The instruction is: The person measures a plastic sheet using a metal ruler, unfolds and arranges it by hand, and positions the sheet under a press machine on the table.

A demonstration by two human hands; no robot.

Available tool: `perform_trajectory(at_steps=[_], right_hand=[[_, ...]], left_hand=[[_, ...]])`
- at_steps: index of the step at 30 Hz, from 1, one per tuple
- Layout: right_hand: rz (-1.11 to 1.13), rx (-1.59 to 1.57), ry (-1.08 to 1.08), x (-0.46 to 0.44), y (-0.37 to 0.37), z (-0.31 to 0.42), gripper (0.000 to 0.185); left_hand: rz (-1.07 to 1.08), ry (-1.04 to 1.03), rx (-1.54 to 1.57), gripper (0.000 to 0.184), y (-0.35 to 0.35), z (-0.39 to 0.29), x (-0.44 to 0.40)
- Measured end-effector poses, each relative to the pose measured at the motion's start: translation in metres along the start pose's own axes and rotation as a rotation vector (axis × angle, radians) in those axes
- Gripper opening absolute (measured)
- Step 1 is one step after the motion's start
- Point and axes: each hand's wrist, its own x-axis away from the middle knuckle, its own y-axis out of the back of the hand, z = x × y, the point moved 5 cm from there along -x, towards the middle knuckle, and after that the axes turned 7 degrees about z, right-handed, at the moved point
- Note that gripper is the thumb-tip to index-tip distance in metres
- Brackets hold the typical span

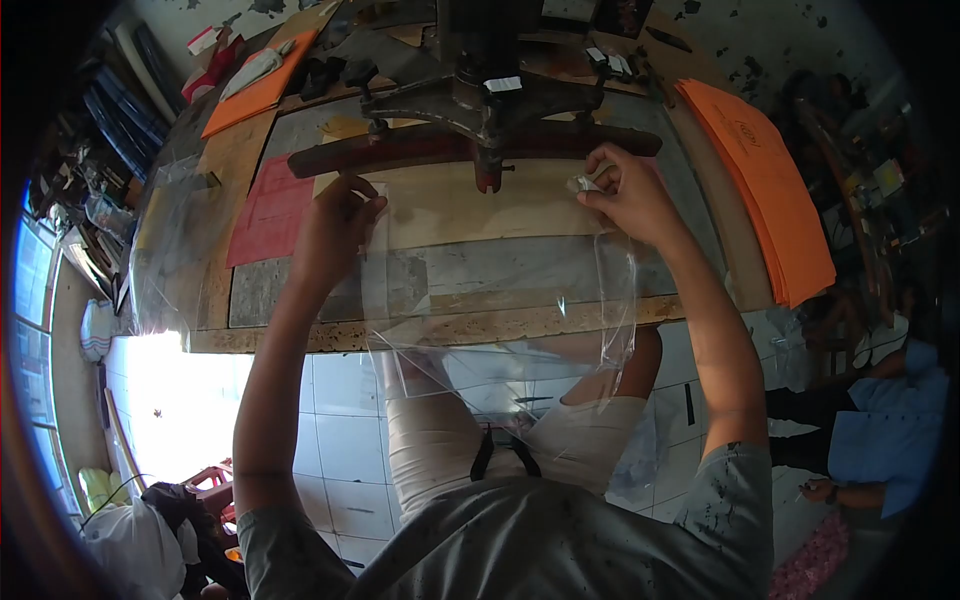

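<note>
A clear plastic sheet (480, 325) hangs between my hands, over the table's front edge and above my lap. Its upper left corner is pinched in my left hand (343, 222), near the left end of a long metal bar (400, 153). My right hand (632, 195) has thumb and fingers closed on the crumpled upper right corner, close to the bar's right part. Under the bar lies a yellowish strip (460, 205) on the grey table surface (450, 270), with a red sheet (272, 212) at its left.
Orange sheets (765, 190) are stacked at the table's right edge, and more orange material (262, 85) lies at the back left. Clear plastic (165, 250) drapes over the left edge. Above the bar stands a dark metal frame (480, 110). A person in blue (885, 430) is at the right.
</note>
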Motion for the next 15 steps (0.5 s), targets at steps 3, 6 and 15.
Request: perform_trajectory(at_steps=[3,6,15], right_hand=[[0.015,0.195,0.089,-0.015,0.0,-0.005,0.02],[-0.002,0.263,0.102,-0.016,-0.002,-0.002,0.017],[-0.067,0.385,0.232,-0.008,-0.009,-0.01,0.019]], left_hand=[[0.048,0.011,-0.043,0.016,-0.005,0.0,-0.013],[0.036,-0.024,-0.115,0.016,-0.008,-0.003,-0.018],[-0.032,-0.251,-0.351,0.016,-0.015,-0.013,-0.014]])
